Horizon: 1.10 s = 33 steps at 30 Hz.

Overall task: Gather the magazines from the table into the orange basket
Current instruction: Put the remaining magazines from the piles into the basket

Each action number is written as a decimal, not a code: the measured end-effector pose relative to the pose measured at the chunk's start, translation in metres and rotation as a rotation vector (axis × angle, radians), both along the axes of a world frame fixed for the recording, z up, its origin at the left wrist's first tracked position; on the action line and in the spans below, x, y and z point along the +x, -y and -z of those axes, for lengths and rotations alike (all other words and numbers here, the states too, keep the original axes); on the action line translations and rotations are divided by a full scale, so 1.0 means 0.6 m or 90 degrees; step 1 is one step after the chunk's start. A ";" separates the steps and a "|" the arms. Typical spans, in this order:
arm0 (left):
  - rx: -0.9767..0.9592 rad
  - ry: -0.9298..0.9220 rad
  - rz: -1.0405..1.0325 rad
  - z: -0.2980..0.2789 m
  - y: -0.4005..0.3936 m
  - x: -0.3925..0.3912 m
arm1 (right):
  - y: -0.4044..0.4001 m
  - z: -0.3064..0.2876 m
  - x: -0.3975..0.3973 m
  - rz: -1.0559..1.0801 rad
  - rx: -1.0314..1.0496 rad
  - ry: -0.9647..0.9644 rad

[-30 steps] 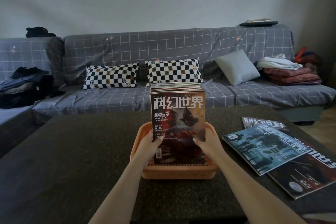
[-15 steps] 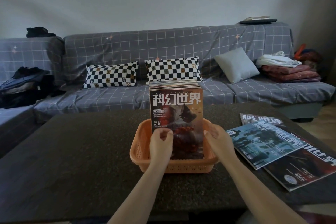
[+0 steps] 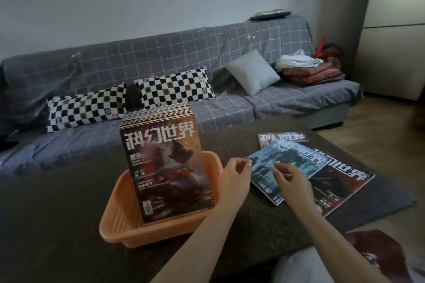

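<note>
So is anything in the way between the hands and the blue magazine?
Nothing visible. The left hand and right hand are right at the blue magazine, which lies on top of the others, beside the orange basket.

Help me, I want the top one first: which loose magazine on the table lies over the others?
The blue magazine, nearest both hands; it overlaps the dark red and pale ones beneath.

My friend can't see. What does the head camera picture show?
Both hands, left and right, reach for a blue magazine lying atop others on a dark table. Beside them, an orange basket holds an upright magazine stack; a grey sofa sits behind.
</note>
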<state>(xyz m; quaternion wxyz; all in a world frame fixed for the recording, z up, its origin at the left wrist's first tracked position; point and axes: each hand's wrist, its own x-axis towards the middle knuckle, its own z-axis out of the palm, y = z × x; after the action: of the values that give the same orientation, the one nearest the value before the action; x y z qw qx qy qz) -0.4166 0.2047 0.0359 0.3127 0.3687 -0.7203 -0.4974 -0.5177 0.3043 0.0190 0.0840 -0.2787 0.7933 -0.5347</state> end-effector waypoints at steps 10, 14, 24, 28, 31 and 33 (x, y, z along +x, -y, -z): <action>-0.035 0.243 -0.094 0.085 0.040 -0.203 | -0.016 0.081 -0.106 0.089 0.089 0.089; -0.134 0.373 -0.058 0.115 0.075 -0.256 | -0.006 0.099 -0.117 0.127 0.105 0.082; -0.111 0.531 -0.075 0.108 0.110 -0.283 | -0.012 0.097 -0.122 0.138 0.060 0.143; -0.035 0.457 -0.039 0.070 0.093 -0.257 | -0.030 0.092 -0.131 0.182 0.008 0.194; -0.089 0.335 -0.036 0.037 0.056 -0.222 | -0.041 0.085 -0.132 0.179 -0.003 0.212; -0.108 0.228 -0.032 0.014 0.030 -0.188 | -0.050 0.074 -0.128 0.169 -0.035 0.256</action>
<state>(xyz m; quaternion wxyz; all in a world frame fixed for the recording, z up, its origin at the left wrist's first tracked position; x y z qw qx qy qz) -0.5294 0.1864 0.0273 0.2218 0.4418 -0.7943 -0.3531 -0.5942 0.3344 -0.0255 0.1612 -0.0619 0.7753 -0.6075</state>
